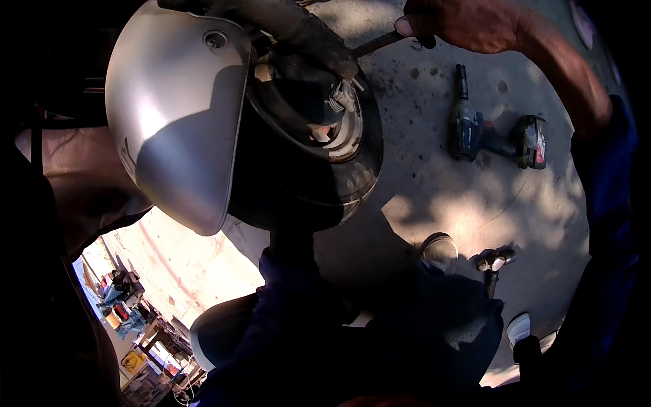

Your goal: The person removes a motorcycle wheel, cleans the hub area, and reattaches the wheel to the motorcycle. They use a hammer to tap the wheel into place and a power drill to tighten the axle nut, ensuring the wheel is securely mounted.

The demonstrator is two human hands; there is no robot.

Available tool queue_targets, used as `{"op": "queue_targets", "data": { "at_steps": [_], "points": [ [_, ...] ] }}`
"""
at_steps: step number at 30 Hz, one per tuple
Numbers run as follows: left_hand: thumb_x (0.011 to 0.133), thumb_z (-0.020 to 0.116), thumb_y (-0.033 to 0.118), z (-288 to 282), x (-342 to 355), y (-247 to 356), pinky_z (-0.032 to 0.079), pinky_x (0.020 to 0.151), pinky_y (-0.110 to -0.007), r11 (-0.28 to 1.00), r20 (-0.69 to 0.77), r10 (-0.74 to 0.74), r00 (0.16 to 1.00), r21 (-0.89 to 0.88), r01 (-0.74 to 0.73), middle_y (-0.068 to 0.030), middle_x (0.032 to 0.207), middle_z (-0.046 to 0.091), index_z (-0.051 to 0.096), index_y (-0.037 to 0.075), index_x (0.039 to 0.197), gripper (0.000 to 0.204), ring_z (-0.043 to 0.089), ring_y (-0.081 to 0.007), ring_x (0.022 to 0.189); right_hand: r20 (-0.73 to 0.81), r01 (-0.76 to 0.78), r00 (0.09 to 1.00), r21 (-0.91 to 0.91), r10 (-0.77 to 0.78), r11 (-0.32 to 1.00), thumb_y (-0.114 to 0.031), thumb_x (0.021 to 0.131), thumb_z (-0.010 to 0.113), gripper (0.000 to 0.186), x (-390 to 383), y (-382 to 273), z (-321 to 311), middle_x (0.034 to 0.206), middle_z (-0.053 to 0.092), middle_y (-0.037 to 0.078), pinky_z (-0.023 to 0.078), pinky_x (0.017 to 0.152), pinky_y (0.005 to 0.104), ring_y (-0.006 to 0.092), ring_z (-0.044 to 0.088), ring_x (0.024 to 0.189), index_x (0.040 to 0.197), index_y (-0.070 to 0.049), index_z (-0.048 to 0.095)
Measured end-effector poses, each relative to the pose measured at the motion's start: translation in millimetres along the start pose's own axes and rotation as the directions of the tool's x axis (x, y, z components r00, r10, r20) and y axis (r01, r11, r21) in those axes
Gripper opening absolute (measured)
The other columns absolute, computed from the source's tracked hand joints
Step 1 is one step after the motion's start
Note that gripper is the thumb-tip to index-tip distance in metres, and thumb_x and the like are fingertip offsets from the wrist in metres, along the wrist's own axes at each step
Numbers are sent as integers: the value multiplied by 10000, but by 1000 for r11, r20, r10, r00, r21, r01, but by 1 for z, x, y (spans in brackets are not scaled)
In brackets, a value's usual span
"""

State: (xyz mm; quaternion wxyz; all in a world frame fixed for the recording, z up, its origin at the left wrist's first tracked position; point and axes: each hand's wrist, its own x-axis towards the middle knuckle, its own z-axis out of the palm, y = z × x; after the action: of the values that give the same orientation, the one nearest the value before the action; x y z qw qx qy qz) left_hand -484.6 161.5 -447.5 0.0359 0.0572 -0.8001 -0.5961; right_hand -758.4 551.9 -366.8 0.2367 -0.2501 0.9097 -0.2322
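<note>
- Wheel (pixel 363 180): we see it upper centre, dark-tyred, partly beneath the silver mudguard (pixel 176 95).
- Dark bar (pixel 375 45): it slants to the wheel's upper edge; our right hand (pixel 468 26) is closed around its outer end.
- Left hand: lost in shadow below the tyre, beyond our blue sleeve (pixel 288 271); we cannot tell its grip.
- Ground (pixel 420 129), right: cordless driver (pixel 498 140); nearer us, round container (pixel 439 252) and hammer (pixel 496 260).

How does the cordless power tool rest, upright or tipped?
Tipped: the tool lies on its side on the ground, its profile facing up.
</note>
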Motion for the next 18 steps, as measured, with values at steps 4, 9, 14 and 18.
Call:
{"op": "queue_targets", "data": {
  "at_steps": [4,9,14,18],
  "points": [
    [1082,496,354,-9,-16,8,491,1065,-392,999,-38,-17,999,51,19,-151,1392,577,460,22,1481,521,583,-299,1268,88,-52,996,208,34,977,-380,1019,620,388,16,-13,0,634,595,50,454,585,381,187,541,596,900,-46,778],
    [1082,496,355,-7,-15,8,494,1063,-392,998,-27,-12,1000,62,13,-149,1387,581,463,23,1479,519,587,-299,1264,-331,198,896,-301,-297,933,-367,1031,604,367,-2,6,34,628,606,47,436,517,422,215,527,520,878,-60,735],
    [1082,496,356,-9,-15,14,497,1060,-392,997,10,-13,1000,81,12,-148,1383,586,467,24,1476,516,591,-300,1260,-337,142,894,-412,-295,900,-376,992,643,323,1,-10,33,616,597,82,461,515,459,317,572,510,863,-84,693],
    [1082,497,356,-10,-17,17,499,1059,-392,996,5,2,1000,86,-3,-147,1379,589,469,25,1474,514,595,-300,1257,75,-247,968,76,241,966,-378,962,667,293,29,-26,0,659,611,98,482,542,463,338,603,570,874,-99,681]
  ]
}}
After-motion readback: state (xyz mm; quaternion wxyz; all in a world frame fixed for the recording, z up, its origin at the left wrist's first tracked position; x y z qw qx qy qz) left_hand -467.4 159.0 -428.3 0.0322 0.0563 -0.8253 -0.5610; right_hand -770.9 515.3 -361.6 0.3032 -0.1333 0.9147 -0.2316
